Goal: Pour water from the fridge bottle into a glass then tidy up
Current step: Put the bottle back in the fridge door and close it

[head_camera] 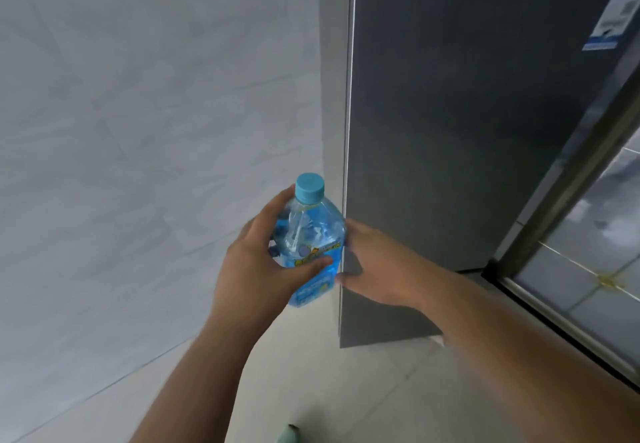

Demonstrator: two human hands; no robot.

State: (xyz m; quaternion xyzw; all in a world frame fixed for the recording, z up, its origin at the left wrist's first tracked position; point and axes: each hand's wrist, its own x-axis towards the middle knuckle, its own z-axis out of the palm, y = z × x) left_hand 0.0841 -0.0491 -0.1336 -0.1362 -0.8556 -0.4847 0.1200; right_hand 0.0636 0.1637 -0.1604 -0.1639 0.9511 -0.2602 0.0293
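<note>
A: Bottle (310,241) status?
B: Upright, just left of the fridge door (450,131) edge. Left hand (256,269) wraps its body; right hand (377,266) fingers straight, at the door edge.
A: Handling?
B: Looks full, so heavyish; thin plastic, probably slick. Grip mid-label.
</note>
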